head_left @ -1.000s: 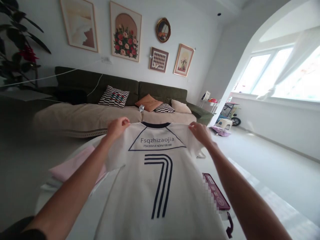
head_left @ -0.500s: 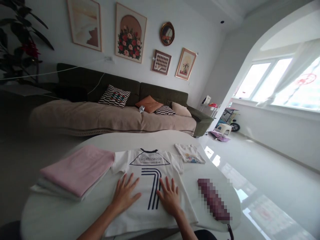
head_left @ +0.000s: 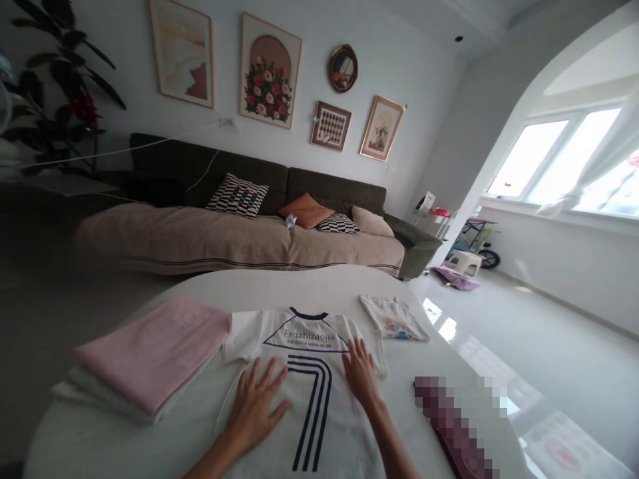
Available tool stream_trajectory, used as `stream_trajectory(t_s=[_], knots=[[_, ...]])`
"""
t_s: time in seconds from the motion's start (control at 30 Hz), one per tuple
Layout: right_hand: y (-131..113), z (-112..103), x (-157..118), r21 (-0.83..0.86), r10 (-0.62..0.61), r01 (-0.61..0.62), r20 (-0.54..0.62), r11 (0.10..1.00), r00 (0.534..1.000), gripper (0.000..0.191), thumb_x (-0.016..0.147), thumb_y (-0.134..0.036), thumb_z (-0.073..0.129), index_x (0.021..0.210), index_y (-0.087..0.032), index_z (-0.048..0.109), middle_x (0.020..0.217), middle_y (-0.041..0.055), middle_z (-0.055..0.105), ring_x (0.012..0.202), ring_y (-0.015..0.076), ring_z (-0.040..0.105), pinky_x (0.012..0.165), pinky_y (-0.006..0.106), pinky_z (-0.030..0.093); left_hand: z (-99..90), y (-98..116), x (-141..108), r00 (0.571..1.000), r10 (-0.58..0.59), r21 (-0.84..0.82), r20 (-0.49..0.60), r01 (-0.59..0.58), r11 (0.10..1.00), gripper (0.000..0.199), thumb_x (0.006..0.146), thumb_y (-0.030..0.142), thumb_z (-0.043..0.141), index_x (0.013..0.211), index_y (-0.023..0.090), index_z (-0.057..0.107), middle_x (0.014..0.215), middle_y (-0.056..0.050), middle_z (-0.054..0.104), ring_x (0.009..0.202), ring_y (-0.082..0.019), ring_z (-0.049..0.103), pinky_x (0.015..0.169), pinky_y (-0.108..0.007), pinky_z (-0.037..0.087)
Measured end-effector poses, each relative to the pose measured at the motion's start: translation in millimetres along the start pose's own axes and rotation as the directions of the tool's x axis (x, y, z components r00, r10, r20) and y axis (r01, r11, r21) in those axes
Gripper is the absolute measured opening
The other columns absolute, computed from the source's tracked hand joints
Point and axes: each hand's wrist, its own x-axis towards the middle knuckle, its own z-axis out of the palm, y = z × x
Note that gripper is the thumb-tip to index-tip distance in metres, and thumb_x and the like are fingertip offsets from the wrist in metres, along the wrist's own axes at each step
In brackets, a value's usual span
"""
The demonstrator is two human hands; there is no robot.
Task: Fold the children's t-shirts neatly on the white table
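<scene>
A white T-shirt (head_left: 344, 406) with dark lettering and a big striped 7 lies spread on the white table, its dark collar toward the sofa. My left hand (head_left: 257, 406) rests open on the shirt, left of the number, fingers spread. Palm down, my right hand (head_left: 363, 374) touches the shirt near its right shoulder, fingers stretched out and nothing held. Left of the shirt is a stack of folded cloth, pink (head_left: 160, 349) on top with paler layers beneath. A folded white shirt (head_left: 394, 317) with a coloured print lies beyond the right sleeve. The shirt's bottom hem is out of view.
The round-edged white table (head_left: 279, 283) stands before a long sofa (head_left: 239, 243) with several cushions. A dark red object (head_left: 456, 429), blurred by pixelation, lies at the table's right. Glossy floor (head_left: 519, 359) stretches to the right, with a small white stool (head_left: 465, 263) farther back.
My right hand has moved up and right from beside the number toward the shirt's right shoulder. My left hand stays on the left side. The camera view has shifted slightly.
</scene>
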Motion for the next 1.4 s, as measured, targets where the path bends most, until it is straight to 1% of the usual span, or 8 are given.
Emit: stream_trajectory(t_s=[0.23, 0.4, 0.5, 0.63, 0.7, 0.93, 1.13, 1.4], knots=[[16.5, 37.3, 54.9, -0.074, 0.059, -0.051, 0.113, 0.996, 0.992, 0.058, 0.084, -0.062, 0.019, 0.138, -0.039, 0.017, 0.149, -0.0022, 0.012, 0.135, 0.0330, 0.005, 0.101, 0.057, 0.016, 4.2, 0.3, 8.4, 0.999, -0.042, 0.008, 0.016, 0.042, 0.999, 0.058, 0.083, 0.052, 0.037, 0.136, 0.044, 0.014, 0.148, 0.008, 0.012, 0.135, -0.035, 0.002, 0.104, -0.059, 0.009], [23.4, 24.9, 88.5, -0.074, 0.118, -0.105, 0.193, 0.992, 0.974, 0.060, 0.084, -0.061, 0.021, 0.139, -0.037, 0.016, 0.149, 0.0016, 0.012, 0.134, 0.0335, 0.008, 0.100, 0.058, 0.018, 3.7, 7.2, 33.5, 0.997, -0.072, 0.000, 0.029, 0.072, 0.997, 0.058, 0.083, 0.055, 0.035, 0.136, 0.041, 0.016, 0.149, 0.006, 0.011, 0.134, -0.035, -0.001, 0.105, -0.059, 0.007], [0.1, 13.8, 100.9, -0.079, 0.102, -0.087, 0.214, 0.993, 0.972, 0.063, 0.085, -0.057, 0.025, 0.139, -0.026, 0.022, 0.149, 0.0092, 0.014, 0.134, 0.0353, 0.009, 0.099, 0.060, 0.015, -0.7, 11.4, 40.8, 0.997, -0.063, -0.014, 0.054, 0.064, 0.998, 0.058, 0.083, 0.057, 0.031, 0.137, 0.040, 0.015, 0.149, 0.005, 0.009, 0.134, -0.036, -0.002, 0.104, -0.060, 0.006], [-62.3, 23.1, 101.5, 0.029, -0.204, 0.202, 0.151, 0.979, 0.967, 0.058, 0.089, -0.048, 0.016, 0.141, -0.021, 0.017, 0.150, 0.0032, 0.009, 0.136, 0.0211, 0.002, 0.106, 0.044, 0.013, -4.4, 12.9, 39.8, 0.994, -0.073, -0.023, 0.079, 0.075, 0.997, 0.058, 0.084, 0.056, 0.030, 0.137, 0.041, 0.013, 0.149, 0.006, 0.004, 0.134, -0.035, -0.006, 0.104, -0.061, 0.002], [-87.3, 35.9, 99.6, 0.072, -0.269, 0.261, 0.156, 0.963, 0.950, 0.057, 0.090, -0.046, 0.014, 0.141, -0.021, 0.019, 0.149, 0.0034, 0.012, 0.136, 0.0218, 0.006, 0.105, 0.044, 0.017, -4.6, 11.5, 38.3, 0.992, -0.082, -0.043, 0.092, 0.086, 0.995, 0.058, 0.084, 0.056, 0.031, 0.137, 0.042, 0.012, 0.149, 0.006, 0.003, 0.134, -0.034, -0.008, 0.104, -0.061, 0.001], [-98.7, 48.0, 123.7, 0.051, -0.107, 0.097, 0.257, 0.994, 0.960, 0.067, 0.079, -0.068, 0.024, 0.138, -0.037, 0.017, 0.150, 0.0012, 0.009, 0.133, 0.0396, 0.003, 0.094, 0.068, 0.014, -7.5, 7.3, 37.6, 0.987, -0.050, -0.153, 0.152, 0.073, 0.986, 0.065, 0.081, 0.058, 0.036, 0.137, 0.041, 0.008, 0.149, 0.005, -0.003, 0.132, -0.036, -0.012, 0.103, -0.064, -0.002], [-135.9, 48.3, 119.9, 0.047, -0.124, 0.117, 0.205, 0.992, 0.971, 0.060, 0.087, -0.055, 0.016, 0.141, -0.028, 0.014, 0.150, 0.0067, 0.007, 0.135, 0.0333, 0.001, 0.098, 0.062, 0.013, -8.0, 11.0, 36.9, 0.990, -0.068, -0.129, 0.127, 0.084, 0.988, 0.063, 0.083, 0.055, 0.034, 0.138, 0.040, 0.007, 0.149, 0.006, -0.002, 0.133, -0.035, -0.011, 0.103, -0.064, -0.002], [-159.9, 59.2, 123.0, 0.100, -0.139, 0.118, 0.243, 0.988, 0.960, 0.068, 0.080, -0.069, 0.016, 0.140, -0.037, 0.012, 0.150, 0.0018, 0.003, 0.133, 0.0380, -0.005, 0.094, 0.068, 0.005, -3.6, 10.5, 37.8, 0.995, -0.059, -0.093, 0.076, 0.066, 0.993, 0.062, 0.083, 0.053, 0.036, 0.138, 0.039, 0.010, 0.150, 0.004, 0.004, 0.134, -0.036, -0.006, 0.104, -0.062, 0.000]])
